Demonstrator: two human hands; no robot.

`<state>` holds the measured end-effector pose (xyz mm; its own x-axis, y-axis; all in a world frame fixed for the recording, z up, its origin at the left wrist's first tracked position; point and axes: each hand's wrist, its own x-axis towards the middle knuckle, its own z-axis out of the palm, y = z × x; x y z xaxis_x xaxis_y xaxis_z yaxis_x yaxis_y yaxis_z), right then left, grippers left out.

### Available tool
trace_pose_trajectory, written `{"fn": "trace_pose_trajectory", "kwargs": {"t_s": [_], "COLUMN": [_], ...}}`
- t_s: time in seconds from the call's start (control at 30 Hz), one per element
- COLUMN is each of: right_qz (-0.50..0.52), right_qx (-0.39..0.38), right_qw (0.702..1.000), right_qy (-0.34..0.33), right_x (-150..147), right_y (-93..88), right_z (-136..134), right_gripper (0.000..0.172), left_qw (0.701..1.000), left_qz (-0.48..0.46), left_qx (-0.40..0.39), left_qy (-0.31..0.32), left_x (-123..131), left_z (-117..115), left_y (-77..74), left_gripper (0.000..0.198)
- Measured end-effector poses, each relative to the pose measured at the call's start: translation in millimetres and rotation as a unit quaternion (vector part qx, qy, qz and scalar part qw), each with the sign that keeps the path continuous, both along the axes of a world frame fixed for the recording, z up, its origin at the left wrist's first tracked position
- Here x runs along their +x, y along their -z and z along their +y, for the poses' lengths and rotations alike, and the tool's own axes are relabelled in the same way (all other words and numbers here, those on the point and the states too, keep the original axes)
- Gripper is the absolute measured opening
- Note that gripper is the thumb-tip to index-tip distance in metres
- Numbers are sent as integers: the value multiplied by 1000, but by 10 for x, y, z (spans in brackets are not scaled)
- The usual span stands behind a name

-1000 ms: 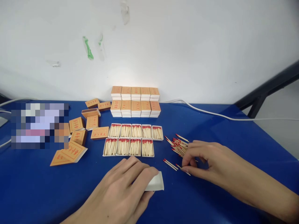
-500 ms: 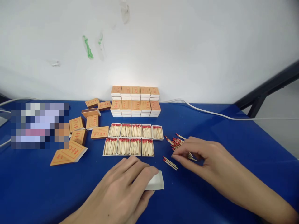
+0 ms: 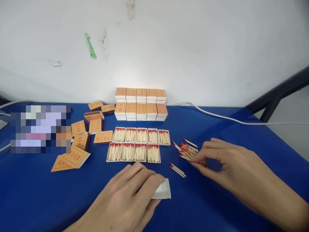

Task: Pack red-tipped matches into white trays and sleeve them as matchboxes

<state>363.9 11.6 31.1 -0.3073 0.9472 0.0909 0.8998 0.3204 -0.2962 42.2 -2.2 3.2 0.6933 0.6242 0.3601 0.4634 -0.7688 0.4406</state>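
Blue tabletop [image 3: 212,129] runs back to a pale wall; its front edge is cut off by the bottom of the view. My left hand [image 3: 127,199] lies over a white matchbox tray [image 3: 164,190] near the front of the table, fingers curled round it in a firm hold. Only its right end shows, and I cannot tell what, if anything, lies under my fingers. My right hand [image 3: 227,167] is at the near side of a heap of red-tipped matches [image 3: 187,150], thumb and forefinger nearly meeting; whether a match is caught between them is hard to make out, and the remaining fingers are partly tucked from sight. A few loose matches [image 3: 178,170] lie between the heap and my tray.

Beyond my left hand sit nine filled trays [image 3: 134,154], five behind four. Towards the table's back edge, stacked matchboxes [image 3: 141,109] stand in two rows. Orange matchbox sleeves [image 3: 95,126] are strewn towards the left edge, overlapping in places. Their labels carry red Chinese-style characters inside a thin border, too small for me to read surely. Mosaic blurs something near the rear left corner.
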Motion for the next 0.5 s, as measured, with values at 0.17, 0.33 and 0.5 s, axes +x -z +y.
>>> {"fn": "trace_pose_trajectory", "kwargs": {"t_s": [0.17, 0.33, 0.5], "right_qz": [2, 27, 63], "right_qx": [-15, -46, -42], "right_qw": [1000, 999, 997], "right_qy": [21, 12, 29], "right_x": [23, -15, -208], "right_y": [47, 41, 97], "right_z": [-2, -4, 5], "right_gripper": [24, 17, 17], "left_qw": [1000, 1000, 1000], "left_qz": [0, -2, -8], "left_qx": [14, -14, -20], "left_qy": [0, 2, 4], "left_x": [-7, -4, 13], "left_z": [-5, 12, 7], "left_y": [7, -9, 1], "left_gripper": [27, 30, 32]}}
